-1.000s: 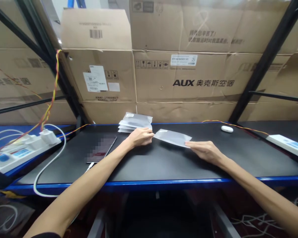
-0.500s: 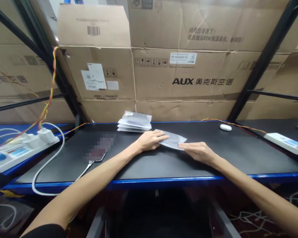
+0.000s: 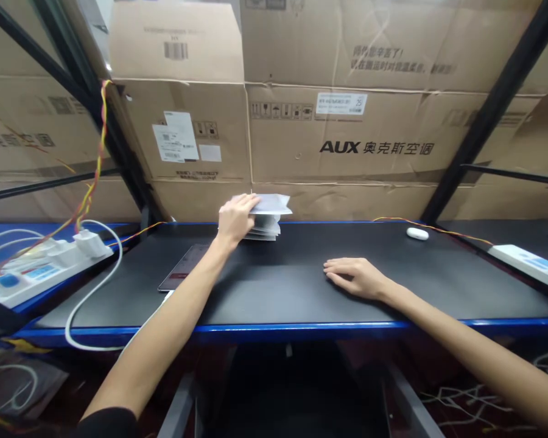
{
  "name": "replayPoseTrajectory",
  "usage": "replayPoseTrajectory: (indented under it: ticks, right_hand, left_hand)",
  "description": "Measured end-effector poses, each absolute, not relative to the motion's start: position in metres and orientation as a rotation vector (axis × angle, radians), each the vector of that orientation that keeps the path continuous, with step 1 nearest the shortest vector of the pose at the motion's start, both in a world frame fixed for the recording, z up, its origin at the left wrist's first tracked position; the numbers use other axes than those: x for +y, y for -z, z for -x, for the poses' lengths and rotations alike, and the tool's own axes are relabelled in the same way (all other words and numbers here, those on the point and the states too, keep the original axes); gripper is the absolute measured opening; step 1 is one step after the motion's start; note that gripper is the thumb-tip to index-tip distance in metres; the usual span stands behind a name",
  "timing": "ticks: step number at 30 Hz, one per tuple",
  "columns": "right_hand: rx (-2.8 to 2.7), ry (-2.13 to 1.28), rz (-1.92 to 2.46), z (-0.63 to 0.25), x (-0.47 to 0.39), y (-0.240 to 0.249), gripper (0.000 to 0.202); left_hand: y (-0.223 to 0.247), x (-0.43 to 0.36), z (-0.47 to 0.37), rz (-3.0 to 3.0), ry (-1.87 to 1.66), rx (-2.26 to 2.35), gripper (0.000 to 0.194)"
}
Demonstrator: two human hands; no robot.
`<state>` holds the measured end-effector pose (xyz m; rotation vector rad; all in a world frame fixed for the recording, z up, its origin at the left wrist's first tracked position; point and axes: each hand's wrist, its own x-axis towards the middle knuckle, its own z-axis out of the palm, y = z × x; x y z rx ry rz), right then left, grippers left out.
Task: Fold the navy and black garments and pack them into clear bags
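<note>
My left hand (image 3: 235,220) grips the left end of a flat, pale, translucent pouch (image 3: 273,204). It holds the pouch just above a small stack of similar pouches (image 3: 266,229) at the back of the black tabletop (image 3: 278,292). The hand covers the stack's left side, and I cannot tell whether the held pouch rests on it. My right hand (image 3: 357,278) lies on the tabletop to the right, holding nothing, its fingers stretched out and pointing left.
A phone (image 3: 181,271) with a white cable lies left, partly behind my left forearm. Power strips stand at the left (image 3: 41,271) and right (image 3: 525,263). A small white case (image 3: 417,233) sits at the back right. Cardboard (image 3: 338,164) walls the back, between black posts.
My left hand has carried the pouch from the middle of the table back and left, over the stack. My right hand has let go of the pouch and come to lie on the tabletop.
</note>
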<state>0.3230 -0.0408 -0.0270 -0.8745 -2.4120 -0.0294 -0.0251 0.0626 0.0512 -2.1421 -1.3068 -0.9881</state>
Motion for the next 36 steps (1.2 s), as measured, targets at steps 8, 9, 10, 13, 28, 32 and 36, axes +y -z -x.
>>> replayPoseTrajectory:
  ticks: [8, 9, 10, 13, 28, 32, 36]
  right_hand:
    - [-2.395, -0.128, 0.925, -0.315, -0.025, 0.024, 0.024]
    - [-2.411, -0.149, 0.93, -0.312, -0.02, 0.024, 0.026]
    - [-2.426, -0.165, 0.935, -0.309, -0.015, 0.024, 0.028]
    - [-2.459, -0.194, 0.953, -0.296, 0.006, 0.023, 0.032]
    - [-2.43, -0.229, 1.097, -0.258, 0.048, 0.022, 0.035]
    - [-2.454, -0.283, 1.11, -0.26, 0.045, 0.019, 0.041]
    - [-2.5, -0.322, 1.107, -0.263, 0.043, 0.016, 0.05]
  left_hand:
    - [-0.035, 0.086, 0.047, 2.233, 0.676, -1.584, 0.059]
    - [-0.035, 0.086, 0.046, 2.236, 0.659, -1.608, 0.056]
    - [-0.036, 0.087, 0.045, 2.237, 0.649, -1.633, 0.054]
    - [-0.037, 0.087, 0.041, 2.239, 0.619, -1.719, 0.053]
    - [-0.032, 0.084, 0.038, 2.313, 0.564, -1.689, 0.08]
    - [-0.032, 0.082, 0.037, 2.313, 0.555, -1.664, 0.082]
    - [-0.038, 0.071, 0.029, 2.281, 0.679, -1.567, 0.083]
